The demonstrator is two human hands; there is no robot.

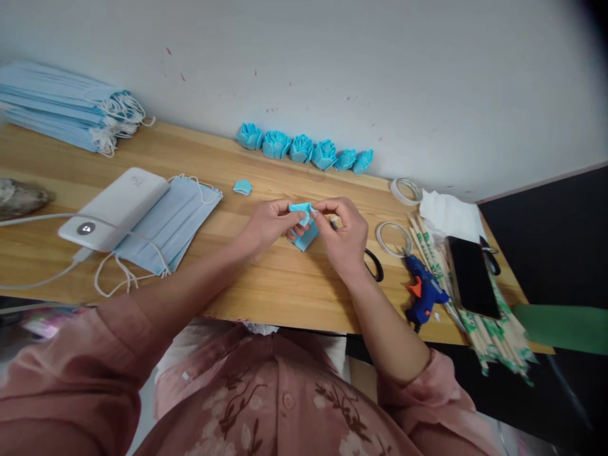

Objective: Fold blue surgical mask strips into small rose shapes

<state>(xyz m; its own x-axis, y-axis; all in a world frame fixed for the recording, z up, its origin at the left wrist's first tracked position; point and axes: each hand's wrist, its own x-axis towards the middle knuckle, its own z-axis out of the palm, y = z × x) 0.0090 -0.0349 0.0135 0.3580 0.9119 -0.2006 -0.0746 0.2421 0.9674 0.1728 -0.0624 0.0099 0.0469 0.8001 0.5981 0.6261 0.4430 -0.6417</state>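
Observation:
Both hands meet over the middle of the wooden table. My left hand pinches a small light-blue folded piece between thumb and fingers. From the right, my right hand grips the same piece at its right edge with thumb and forefinger. Another blue strip shows just below the fingers; whether it is joined to the held piece I cannot tell. A small folded blue piece lies on the table, up and left of my hands. Black scissor handles show partly beside my right wrist.
Several blue flowers line the wall. Face masks and a white power bank lie left, a mask stack behind. Tape rolls, a blue glue gun, wrapped sticks and a phone are right.

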